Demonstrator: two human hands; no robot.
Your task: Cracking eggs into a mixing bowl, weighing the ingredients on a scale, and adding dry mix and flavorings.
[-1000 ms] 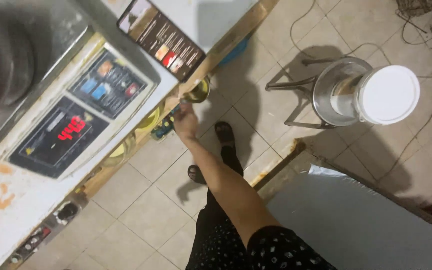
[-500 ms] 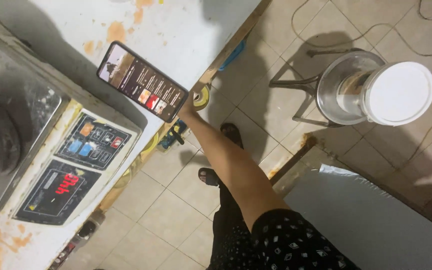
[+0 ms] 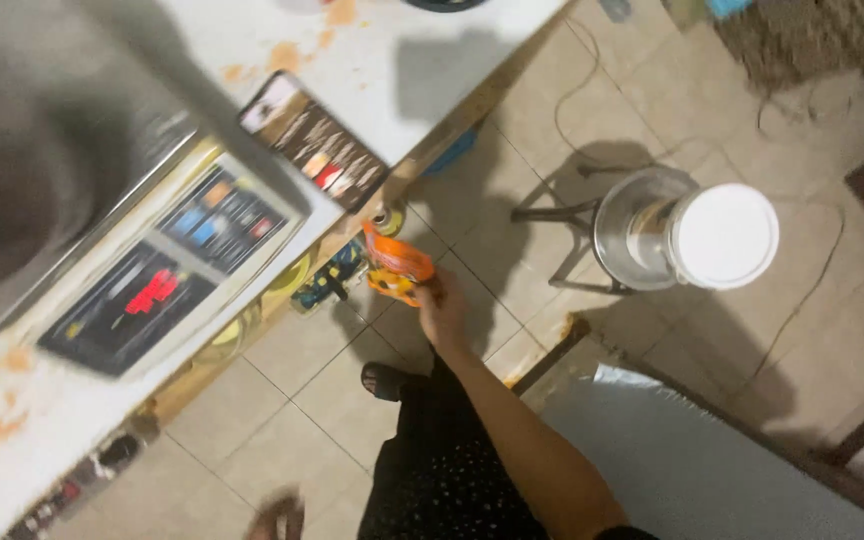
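- Just below the counter (image 3: 432, 60) edge, the right hand (image 3: 442, 315) has its fingers (image 3: 430, 292) pinched on an orange packet (image 3: 397, 268), held out over the tiled floor (image 3: 512, 250).
- The grip looks to be only on the packet's near end; it could slip and drop beside the sandalled foot (image 3: 387, 380).
- Beyond the fingers, a phone (image 3: 314, 142) overhangs the counter edge and could be knocked off.
- Half a second ago the hand was empty, reaching under that edge; now it has drawn back with the packet.
- The left hand is out of view.
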